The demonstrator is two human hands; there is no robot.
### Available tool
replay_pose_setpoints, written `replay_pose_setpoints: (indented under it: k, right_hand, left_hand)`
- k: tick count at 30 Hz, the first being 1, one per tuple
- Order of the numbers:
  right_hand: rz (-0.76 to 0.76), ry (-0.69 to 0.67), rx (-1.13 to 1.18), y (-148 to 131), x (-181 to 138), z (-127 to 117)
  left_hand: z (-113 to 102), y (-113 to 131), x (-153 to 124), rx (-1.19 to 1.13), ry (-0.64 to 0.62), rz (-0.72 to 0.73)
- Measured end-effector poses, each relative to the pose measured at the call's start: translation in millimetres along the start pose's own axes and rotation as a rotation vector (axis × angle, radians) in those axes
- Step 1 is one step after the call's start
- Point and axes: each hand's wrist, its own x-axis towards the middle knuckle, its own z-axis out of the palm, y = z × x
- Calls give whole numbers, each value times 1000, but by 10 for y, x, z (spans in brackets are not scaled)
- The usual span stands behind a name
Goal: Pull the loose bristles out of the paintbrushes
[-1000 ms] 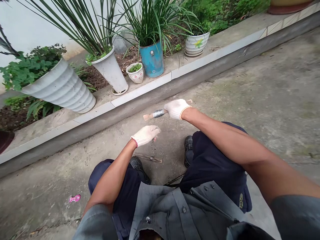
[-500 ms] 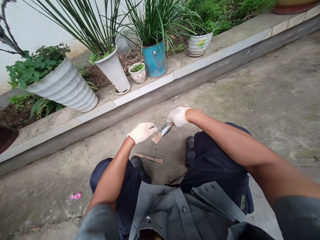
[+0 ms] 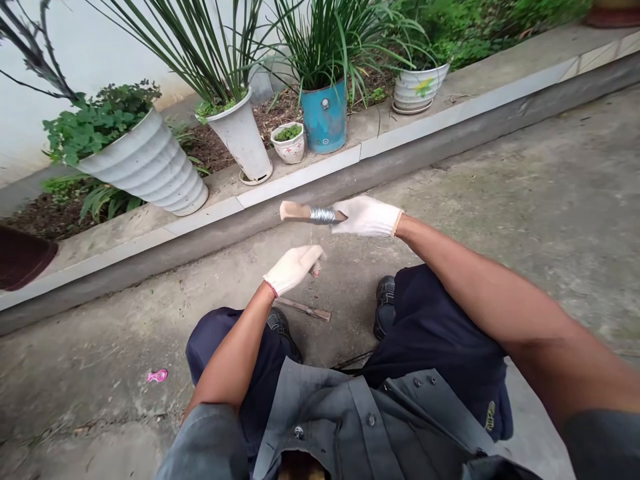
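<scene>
At far left a dark pot [image 3: 25, 260] sits partly out of view. Next comes a ribbed pot [image 3: 150, 167], white and full of leafy green, on the ledge [image 3: 210, 217]. Below it, out on the concrete [image 3: 125, 320], lies a pink scrap [image 3: 157, 375]. Further right on the ledge are a tall pot [image 3: 243, 143] with long blades rising from it, then a small pot [image 3: 289, 148] with red marks.

In front of these, above the left shoe [image 3: 283, 331], is the left hand [image 3: 295, 268], in a white glove. Its fingers are curled and the thumb is pressed to them, pinching a thin wire [image 3: 311, 233] that runs up to the stick. Just below this hand a wooden strip [image 3: 306, 309] lies on the concrete, near the shoe.

The stick [image 3: 295, 211] is held off the ground, nearly level, its bare end pointing left and a silvery coil [image 3: 323, 215] wound around it. Behind stands a blue pot [image 3: 325, 120]. The right hand [image 3: 367, 215], also gloved, is wrapped around the stick's right part, just beside the coil. Below it is the right shoe [image 3: 385, 308]. Further right, a flowered pot [image 3: 419, 91] stands on the ledge.
</scene>
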Motion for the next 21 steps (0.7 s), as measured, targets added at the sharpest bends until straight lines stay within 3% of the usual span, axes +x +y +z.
replay_pose_setpoints:
  k: [5, 11, 16, 21]
  right_hand:
    - [240, -17, -252, 60, 84, 43]
    - [235, -222, -435, 65, 80, 272]
    - [162, -319, -477, -78, 93, 505]
    - [-122, -410, -483, -110, 8, 497]
  left_hand:
    - [143, -1, -30, 277, -57, -75]
    - [107, 62, -38, 596, -51, -17]
    - [29, 27, -17, 823, -41, 65]
    - [-136, -29, -34, 812, 8, 70]
